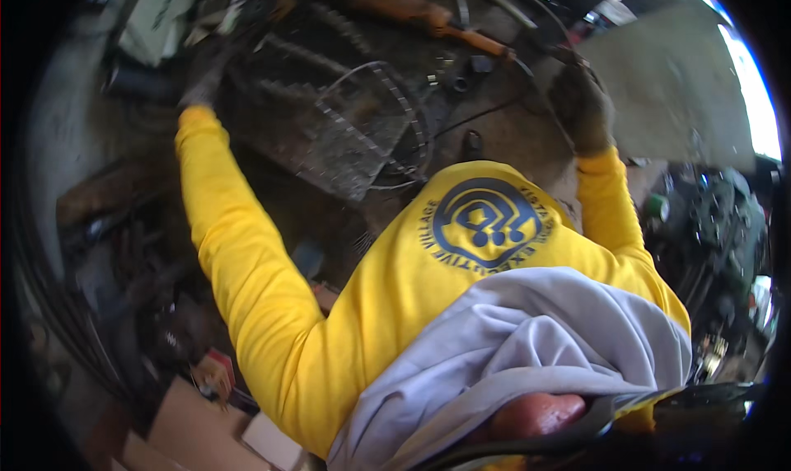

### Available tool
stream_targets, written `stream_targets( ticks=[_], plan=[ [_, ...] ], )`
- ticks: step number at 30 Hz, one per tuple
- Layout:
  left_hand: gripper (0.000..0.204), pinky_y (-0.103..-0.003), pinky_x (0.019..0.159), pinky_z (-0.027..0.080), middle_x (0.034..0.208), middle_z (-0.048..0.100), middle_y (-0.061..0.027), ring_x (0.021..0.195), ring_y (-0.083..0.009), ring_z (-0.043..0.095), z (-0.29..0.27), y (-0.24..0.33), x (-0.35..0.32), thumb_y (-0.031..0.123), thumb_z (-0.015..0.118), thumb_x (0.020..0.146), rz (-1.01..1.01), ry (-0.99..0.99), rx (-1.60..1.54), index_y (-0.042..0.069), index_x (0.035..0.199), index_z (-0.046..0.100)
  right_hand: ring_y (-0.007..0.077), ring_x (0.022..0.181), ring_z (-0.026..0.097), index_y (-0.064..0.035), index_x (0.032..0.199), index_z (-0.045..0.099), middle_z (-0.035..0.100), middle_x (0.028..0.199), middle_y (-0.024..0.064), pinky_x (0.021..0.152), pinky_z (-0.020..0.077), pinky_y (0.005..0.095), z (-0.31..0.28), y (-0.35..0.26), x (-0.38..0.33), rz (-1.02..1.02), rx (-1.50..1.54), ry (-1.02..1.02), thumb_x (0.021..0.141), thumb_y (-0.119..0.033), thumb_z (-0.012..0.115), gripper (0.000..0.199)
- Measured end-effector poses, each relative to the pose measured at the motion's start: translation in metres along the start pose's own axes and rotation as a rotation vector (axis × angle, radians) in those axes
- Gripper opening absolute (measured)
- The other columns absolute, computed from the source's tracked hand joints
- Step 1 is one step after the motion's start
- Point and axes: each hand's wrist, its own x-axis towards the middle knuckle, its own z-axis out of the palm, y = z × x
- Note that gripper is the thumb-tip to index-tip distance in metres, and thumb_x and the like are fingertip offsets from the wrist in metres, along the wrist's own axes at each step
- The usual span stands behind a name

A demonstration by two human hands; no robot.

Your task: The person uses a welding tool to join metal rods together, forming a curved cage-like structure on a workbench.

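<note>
My left hand (206, 79), in a dark glove, reaches to the far left beside a black cylinder (142, 84). Motion and shadow smear its fingers, so what it touches is unclear. On the far right, my gloved right hand (583, 108) is closed, with its fingers curled near a thin dark cable (535, 84) that loops past them. Whatever lies inside that grip is hidden. Between the hands lies a loop of light, dashed-looking wire (387, 88) over a greyish plate (350, 154). Beyond it is a long orange tool (412, 11) with a tapered end.
Small dark metal pieces (461, 82) and a small black object (472, 144) lie near the middle. A flat tan sheet (667, 92) spreads at right, above greasy machine parts (717, 215). Cardboard boxes (194, 426) stand at lower left, and a pale box (161, 18) at upper left.
</note>
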Motion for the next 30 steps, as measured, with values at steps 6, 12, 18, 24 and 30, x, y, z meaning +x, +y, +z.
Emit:
stream_targets(
  ticks=[6,12,18,24,30],
  plan=[
    [0.055,-0.034,0.108,0.038,0.135,0.062,-0.0144,0.127,-0.0243,0.055,-0.003,-0.022,0.005,0.032,0.068,0.092,-0.067,0.11,0.109,-0.001,0.136,0.058,0.0068,0.055,0.034,-0.0092,0.113,0.061,0.032,0.065,-0.0077,0.051,0.03,0.0238,-0.018,0.0,0.017,0.077,0.365,-0.272,0.103,-0.022,0.052,0.018],
    [0.043,-0.033,0.094,0.045,0.11,0.069,-0.0091,0.102,-0.0199,0.062,0.01,-0.014,0.005,0.032,0.07,0.09,0.012,0.099,0.082,-0.001,0.117,0.067,0.007,0.054,0.033,-0.0094,0.113,0.058,0.031,0.065,-0.008,0.05,0.0288,0.0216,-0.012,-0.002,0.009,0.137,0.425,-0.362,0.105,-0.026,0.05,0.02],
    [0.038,-0.032,0.092,0.045,0.106,0.07,-0.0055,0.099,-0.0173,0.062,0.01,-0.007,0.003,0.029,0.071,0.09,-0.017,0.034,-0.049,0.001,0.115,0.069,0.0047,0.055,0.033,-0.0064,0.129,0.056,0.035,0.066,-0.0081,0.05,0.0286,0.0201,-0.023,0.011,0.009,0.146,0.44,-0.46,0.106,-0.028,0.047,0.032],
    [0.041,-0.031,0.094,0.044,0.106,0.07,-0.0044,0.101,-0.0165,0.061,0.001,-0.009,-0.015,0.024,0.072,0.089,-0.053,0.115,-0.193,0.002,0.123,0.066,0.005,0.055,0.032,-0.0055,0.127,0.059,0.037,0.068,-0.0087,0.052,0.0292,0.0208,-0.021,0.015,0.006,0.103,0.305,-0.301,0.107,-0.032,0.047,0.036],
    [0.025,-0.03,0.078,0.045,0.098,0.069,-0.0004,0.085,-0.0136,0.06,-0.01,-0.027,-0.019,0.022,0.071,0.09,-0.112,0.184,-0.283,0.007,0.11,0.068,0.0044,0.053,0.03,0.001,0.129,0.056,0.03,0.065,-0.0077,0.054,0.0299,0.0224,-0.022,0.015,0.009,0.105,0.329,-0.304,0.108,-0.027,0.044,0.036]
  ],
)
